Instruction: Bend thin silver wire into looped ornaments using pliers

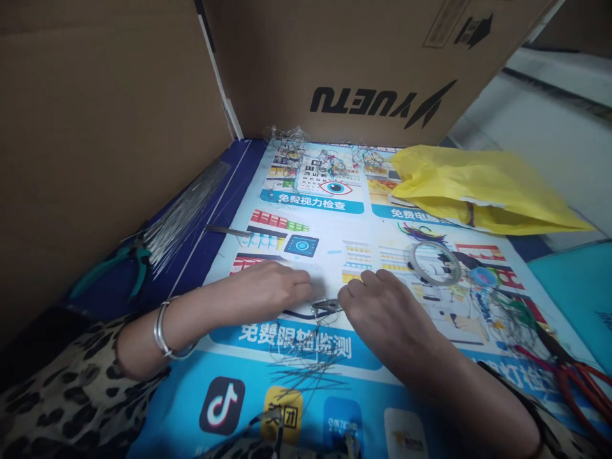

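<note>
My left hand (268,290) and my right hand (382,306) meet at the middle of a printed poster mat (335,223). Both are closed, fingers pinched round a small metal wire piece (325,307) held between them. A silver bangle (165,328) circles my left wrist. Just below the hands lies a loose scatter of thin dark wires (306,373). A roll of clear tape (434,262) lies right of my right hand.
A bundle of long silver wires (184,213) and teal-handled pliers (124,261) lie at the left. A yellow plastic bag (478,185) sits back right. Red-handled pliers (578,389) and coloured wire bits are at the right edge. Cardboard walls (95,140) close off left and back.
</note>
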The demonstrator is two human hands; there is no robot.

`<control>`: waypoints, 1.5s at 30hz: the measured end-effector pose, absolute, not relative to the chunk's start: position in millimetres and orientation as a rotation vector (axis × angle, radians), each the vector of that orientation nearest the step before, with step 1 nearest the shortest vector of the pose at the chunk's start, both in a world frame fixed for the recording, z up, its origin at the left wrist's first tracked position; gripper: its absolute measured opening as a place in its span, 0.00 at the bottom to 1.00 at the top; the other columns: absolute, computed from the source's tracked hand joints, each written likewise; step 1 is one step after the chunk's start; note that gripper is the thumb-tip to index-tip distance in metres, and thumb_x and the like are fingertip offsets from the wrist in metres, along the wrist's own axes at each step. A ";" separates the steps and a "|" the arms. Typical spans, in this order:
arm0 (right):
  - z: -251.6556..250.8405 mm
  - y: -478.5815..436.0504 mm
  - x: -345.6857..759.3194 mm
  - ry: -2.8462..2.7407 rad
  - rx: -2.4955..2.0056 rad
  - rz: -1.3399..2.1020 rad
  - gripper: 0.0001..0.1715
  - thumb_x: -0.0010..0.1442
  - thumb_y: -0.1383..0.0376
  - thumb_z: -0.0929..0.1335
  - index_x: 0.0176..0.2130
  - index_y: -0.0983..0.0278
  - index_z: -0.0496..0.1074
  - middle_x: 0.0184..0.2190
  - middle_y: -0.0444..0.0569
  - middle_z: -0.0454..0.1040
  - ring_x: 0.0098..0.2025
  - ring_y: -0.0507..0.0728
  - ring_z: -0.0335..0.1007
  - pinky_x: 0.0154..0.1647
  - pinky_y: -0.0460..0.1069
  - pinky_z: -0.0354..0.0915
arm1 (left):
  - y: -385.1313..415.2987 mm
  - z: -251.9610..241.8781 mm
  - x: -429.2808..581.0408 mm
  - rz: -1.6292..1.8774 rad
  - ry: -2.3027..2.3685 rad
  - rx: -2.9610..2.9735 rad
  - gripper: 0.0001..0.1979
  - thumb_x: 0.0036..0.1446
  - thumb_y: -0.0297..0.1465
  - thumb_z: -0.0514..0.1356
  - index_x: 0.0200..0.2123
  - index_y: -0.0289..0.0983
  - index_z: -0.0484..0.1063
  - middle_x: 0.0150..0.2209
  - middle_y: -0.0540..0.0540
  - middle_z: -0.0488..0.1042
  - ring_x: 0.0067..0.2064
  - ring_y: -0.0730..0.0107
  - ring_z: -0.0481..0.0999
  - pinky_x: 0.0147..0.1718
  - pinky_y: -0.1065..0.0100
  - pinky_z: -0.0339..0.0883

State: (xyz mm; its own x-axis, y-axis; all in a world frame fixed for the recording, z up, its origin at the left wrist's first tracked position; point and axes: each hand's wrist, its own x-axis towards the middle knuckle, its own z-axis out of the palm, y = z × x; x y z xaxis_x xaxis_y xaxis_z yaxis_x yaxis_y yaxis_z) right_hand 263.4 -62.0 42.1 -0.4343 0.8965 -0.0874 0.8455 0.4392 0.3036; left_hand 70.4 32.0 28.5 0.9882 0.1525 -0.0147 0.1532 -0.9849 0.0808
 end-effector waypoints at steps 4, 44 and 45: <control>42.1 -59.5 262.3 2.391 1.543 0.242 0.08 0.51 0.76 0.66 0.25 0.64 0.68 0.24 0.48 0.71 0.30 0.57 0.64 0.30 0.51 0.45 | 35.4 25.3 69.4 -0.054 0.312 3.035 0.09 0.55 0.19 0.51 0.36 0.36 0.66 0.33 0.47 0.70 0.30 0.69 0.69 0.27 0.69 0.57; 20.8 -46.4 269.1 2.646 1.431 0.459 0.06 0.53 0.74 0.65 0.28 0.65 0.69 0.25 0.49 0.70 0.31 0.57 0.59 0.32 0.51 0.44 | 27.0 13.5 60.1 0.191 0.540 2.743 0.09 0.60 0.24 0.49 0.34 0.37 0.69 0.31 0.49 0.70 0.32 0.73 0.70 0.29 0.72 0.60; 20.6 -46.2 269.1 2.650 1.434 0.457 0.06 0.53 0.74 0.65 0.28 0.65 0.69 0.25 0.49 0.70 0.31 0.57 0.59 0.32 0.52 0.44 | 26.8 12.8 59.2 0.203 0.533 2.739 0.10 0.60 0.24 0.49 0.34 0.37 0.69 0.31 0.49 0.70 0.32 0.73 0.70 0.29 0.72 0.60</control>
State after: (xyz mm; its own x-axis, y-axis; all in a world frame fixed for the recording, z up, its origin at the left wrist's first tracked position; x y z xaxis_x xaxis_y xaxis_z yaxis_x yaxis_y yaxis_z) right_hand 269.1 -46.2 20.6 -0.5536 0.8307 0.0587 0.8024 0.5132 0.3045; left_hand 59.2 26.8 12.8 0.9192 0.3868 0.0733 0.3379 -0.8708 0.3571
